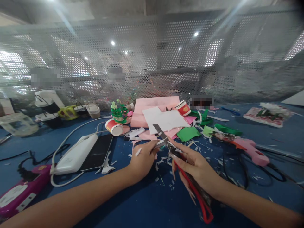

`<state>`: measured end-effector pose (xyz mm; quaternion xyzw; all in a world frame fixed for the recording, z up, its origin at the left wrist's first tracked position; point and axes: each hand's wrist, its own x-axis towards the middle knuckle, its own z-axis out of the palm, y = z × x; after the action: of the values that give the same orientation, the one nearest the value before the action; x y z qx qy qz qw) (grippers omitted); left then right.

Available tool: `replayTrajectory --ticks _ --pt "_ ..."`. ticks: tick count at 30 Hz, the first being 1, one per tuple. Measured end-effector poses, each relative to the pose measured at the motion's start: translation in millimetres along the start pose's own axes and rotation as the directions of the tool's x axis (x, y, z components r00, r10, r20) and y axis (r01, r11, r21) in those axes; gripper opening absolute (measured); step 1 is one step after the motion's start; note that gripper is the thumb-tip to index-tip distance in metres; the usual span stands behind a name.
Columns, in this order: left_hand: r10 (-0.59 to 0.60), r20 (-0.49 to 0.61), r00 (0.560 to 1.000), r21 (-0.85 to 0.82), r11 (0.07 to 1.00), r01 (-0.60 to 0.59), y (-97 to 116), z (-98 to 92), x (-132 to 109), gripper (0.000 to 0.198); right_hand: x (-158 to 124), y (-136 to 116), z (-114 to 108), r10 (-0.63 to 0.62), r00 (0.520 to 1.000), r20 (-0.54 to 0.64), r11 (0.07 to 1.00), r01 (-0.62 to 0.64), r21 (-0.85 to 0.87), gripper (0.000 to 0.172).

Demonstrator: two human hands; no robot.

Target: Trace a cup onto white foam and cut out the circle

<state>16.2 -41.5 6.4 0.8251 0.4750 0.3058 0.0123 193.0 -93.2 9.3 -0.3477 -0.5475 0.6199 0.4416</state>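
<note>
Low over the blue table, my right hand (pixel 196 166) grips a pair of scissors (pixel 160 130) with red-and-black handles, the blades pointing up and to the left. My left hand (pixel 143 158) pinches a thin white paper strip (pixel 159 144) that reaches to the scissor blades. A small white scrap (pixel 138 152) sticks to the back of that hand. Beyond the blades lie a white paper sheet (pixel 163 119) and pink sheets (pixel 142 107). Green paper (pixel 188 134) is just to their right. Tiny white cuttings are scattered beneath both hands.
To the left are a white power bank (pixel 76 155), a dark phone (pixel 97 152) and a purple power strip (pixel 26 190) with cables. At right lies a pink glue gun (pixel 251 150). Red paper cups (pixel 114 127) and a green paper plant (pixel 118 112) stand near the perforated metal screen (pixel 152 63).
</note>
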Motion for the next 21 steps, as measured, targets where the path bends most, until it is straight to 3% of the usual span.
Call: replayTrajectory --ticks 4,10,16,21 --pt "0.094 0.051 0.994 0.003 0.996 -0.095 -1 0.2 -3 0.024 0 0 1 -0.015 1.000 -0.004 0.999 0.015 -0.028 0.064" --pt "0.050 0.056 0.997 -0.031 0.998 -0.048 1 -0.7 -2 0.023 0 2 0 -0.010 1.000 0.002 1.000 0.010 -0.022 0.063" --pt "-0.155 -0.022 0.988 -0.127 0.980 0.151 0 -1.3 4 0.009 -2 2 0 0.012 1.000 0.010 1.000 -0.012 0.002 0.063" --pt "-0.305 0.066 0.950 -0.413 0.858 0.304 -8 3.6 10 0.012 -2 -6 2 -0.020 0.999 -0.048 0.999 0.022 0.036 0.062"
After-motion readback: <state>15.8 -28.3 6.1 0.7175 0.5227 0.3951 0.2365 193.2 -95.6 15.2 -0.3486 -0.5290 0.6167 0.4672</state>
